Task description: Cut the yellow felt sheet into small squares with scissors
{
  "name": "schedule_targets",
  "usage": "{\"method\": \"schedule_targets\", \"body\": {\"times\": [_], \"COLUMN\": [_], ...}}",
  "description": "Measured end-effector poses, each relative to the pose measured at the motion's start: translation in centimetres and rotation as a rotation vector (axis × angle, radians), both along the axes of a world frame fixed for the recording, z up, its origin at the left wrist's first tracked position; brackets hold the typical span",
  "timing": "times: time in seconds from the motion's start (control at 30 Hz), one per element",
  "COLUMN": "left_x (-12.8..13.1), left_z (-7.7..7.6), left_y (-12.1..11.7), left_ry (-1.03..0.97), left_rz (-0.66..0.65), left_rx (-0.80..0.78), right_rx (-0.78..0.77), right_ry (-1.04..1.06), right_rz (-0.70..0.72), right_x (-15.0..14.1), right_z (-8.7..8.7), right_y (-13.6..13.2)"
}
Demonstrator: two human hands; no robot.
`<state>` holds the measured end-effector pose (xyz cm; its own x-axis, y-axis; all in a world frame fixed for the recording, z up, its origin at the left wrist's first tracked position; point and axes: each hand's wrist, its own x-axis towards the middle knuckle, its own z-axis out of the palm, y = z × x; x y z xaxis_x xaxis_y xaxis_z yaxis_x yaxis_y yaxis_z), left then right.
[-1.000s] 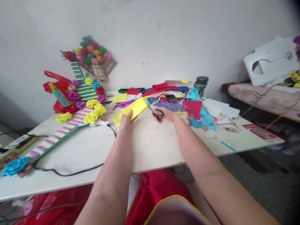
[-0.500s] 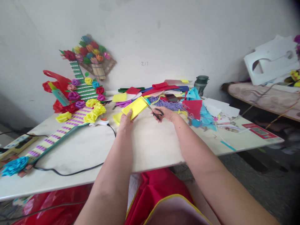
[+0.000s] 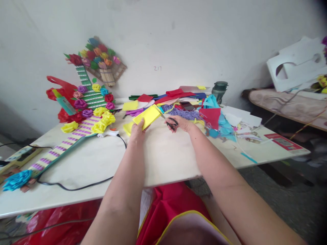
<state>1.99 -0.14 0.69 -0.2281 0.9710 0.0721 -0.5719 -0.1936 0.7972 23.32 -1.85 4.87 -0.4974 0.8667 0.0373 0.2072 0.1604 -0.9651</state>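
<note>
My left hand (image 3: 138, 129) pinches a folded piece of yellow paper (image 3: 149, 117) by its lower edge, thumb on top. In my right hand (image 3: 180, 124) is a pair of scissors with black handles (image 3: 172, 123). Their blades reach to the right end of the yellow paper; whether they are open or closed there I cannot tell. Another yellow sheet (image 3: 127, 129) lies partly under my left hand. Behind the paper is a heap of purple shredded strips (image 3: 178, 112).
Left stand paper-flower decorations (image 3: 95, 98), a glue bottle (image 3: 64, 103) and a white glue gun (image 3: 108, 134) with a black cord (image 3: 68, 189). Coloured paper sheets (image 3: 176, 93) line the wall. Toward the right are blue scraps (image 3: 224, 127) and a dark green bottle (image 3: 219, 92).
Both hands, the yellow paper and the scissors stay in almost the same place. The view has shifted very slightly.
</note>
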Motion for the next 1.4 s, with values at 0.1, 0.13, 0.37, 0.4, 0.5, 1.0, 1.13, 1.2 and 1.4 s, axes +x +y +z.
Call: {"method": "schedule_targets", "body": {"times": [0.1, 0.13, 0.37, 0.4, 0.5, 1.0, 1.13, 1.2, 1.4], "left_x": [-0.03, -0.04, -0.08, -0.07, -0.04, -0.02, -0.04, -0.05, -0.07], "left_z": [-0.08, -0.10, -0.15, -0.14, -0.11, 0.06, 0.02, 0.02, -0.03], "left_y": [0.06, 0.08, 0.15, 0.15, 0.14, -0.04, 0.08, 0.13, 0.20], "left_ry": [0.001, 0.001, -0.005, -0.008, -0.013, -0.006, -0.015, -0.016, -0.018], "left_rz": [-0.008, -0.010, -0.015, -0.013, -0.009, -0.003, 0.011, 0.011, 0.019], "left_rx": [0.007, 0.011, 0.019, 0.017, 0.002, -0.003, -0.011, -0.016, -0.011], "right_rx": [0.005, 0.006, 0.010, 0.012, 0.019, 0.045, 0.054, 0.056, 0.063], "right_ry": [-0.003, -0.003, 0.004, 0.004, 0.004, -0.021, -0.008, 0.000, 0.016], "right_rz": [-0.008, -0.009, -0.017, -0.017, -0.015, -0.042, -0.046, -0.052, -0.062], "right_x": [-0.02, -0.03, -0.10, -0.10, -0.12, -0.16, -0.22, -0.26, -0.49], "right_z": [0.00, 0.01, -0.07, -0.11, -0.18, -0.45, -0.42, -0.41, -0.56], "right_y": [0.00, 0.00, 0.12, 0.16, 0.23, 0.43, 0.39, 0.36, 0.64]}}
